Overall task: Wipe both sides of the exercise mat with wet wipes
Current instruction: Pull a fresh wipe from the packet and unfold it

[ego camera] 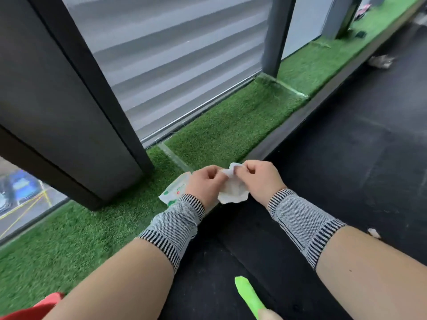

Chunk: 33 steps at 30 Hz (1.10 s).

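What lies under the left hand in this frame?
Under the left hand lies a white wet-wipe packet with green print on the green artificial turf. The hand and wrist cover the packet's right part, so its opening cannot be seen.

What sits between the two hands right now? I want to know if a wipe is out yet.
In the head view, a crumpled white wet wipe hangs between the left hand and right hand; both pinch its top edge.
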Tool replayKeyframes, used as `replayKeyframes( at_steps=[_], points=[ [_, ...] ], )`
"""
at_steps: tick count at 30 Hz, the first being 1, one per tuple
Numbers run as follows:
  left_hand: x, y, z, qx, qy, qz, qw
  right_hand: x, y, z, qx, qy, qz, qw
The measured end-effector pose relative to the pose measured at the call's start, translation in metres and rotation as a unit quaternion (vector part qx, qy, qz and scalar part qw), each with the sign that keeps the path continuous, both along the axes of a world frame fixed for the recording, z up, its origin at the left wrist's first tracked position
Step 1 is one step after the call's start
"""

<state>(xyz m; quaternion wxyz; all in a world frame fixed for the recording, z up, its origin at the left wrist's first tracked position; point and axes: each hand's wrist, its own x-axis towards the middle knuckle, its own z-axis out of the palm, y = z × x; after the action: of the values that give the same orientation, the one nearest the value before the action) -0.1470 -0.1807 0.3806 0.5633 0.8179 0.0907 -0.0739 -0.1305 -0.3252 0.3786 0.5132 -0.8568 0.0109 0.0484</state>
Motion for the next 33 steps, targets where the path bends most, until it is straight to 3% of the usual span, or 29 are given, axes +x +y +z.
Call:
replayKeyframes(
  at_steps=[5, 12, 19, 24, 27, 29, 31, 33],
  points=[
    [-0.033, -0.017, 0.025, 0.006, -0.014, 0.03, 0.999, -0.043, -0.026, 0.032, -0.019, -0.022, -0.033, 0.999],
    [-0.064, -0.057, 0.032, -0.015, 0.002, -0.034, 0.999, -0.082, -0.059, 0.037, 0.037, 0.049, -0.035, 0.997],
    [-0.056, -0.114, 0.037, -0.082, 0.018, 0.036, 0.996, -0.087, -0.149, 0.036, 0.037, 0.092, 0.02, 0.995],
    [-0.05, -0.176, 0.042, -0.11, 0.021, 0.097, 0.989, -0.07, -0.225, 0.047, 0.218, 0.107, -0.046, 0.969],
    [-0.046, -0.222, 0.044, -0.124, 0.012, 0.11, 0.986, -0.057, -0.262, 0.057, 0.251, 0.079, -0.069, 0.962],
    [-0.044, -0.252, 0.046, -0.119, 0.01, 0.119, 0.986, -0.05, -0.286, 0.062, 0.22, 0.033, -0.089, 0.971],
    [-0.043, -0.277, 0.05, -0.178, 0.014, 0.149, 0.973, -0.044, -0.307, 0.069, 0.159, -0.015, -0.095, 0.983],
    [-0.043, -0.295, 0.059, -0.331, 0.072, 0.156, 0.928, -0.039, -0.325, 0.077, 0.139, -0.047, -0.091, 0.985]
  ],
)
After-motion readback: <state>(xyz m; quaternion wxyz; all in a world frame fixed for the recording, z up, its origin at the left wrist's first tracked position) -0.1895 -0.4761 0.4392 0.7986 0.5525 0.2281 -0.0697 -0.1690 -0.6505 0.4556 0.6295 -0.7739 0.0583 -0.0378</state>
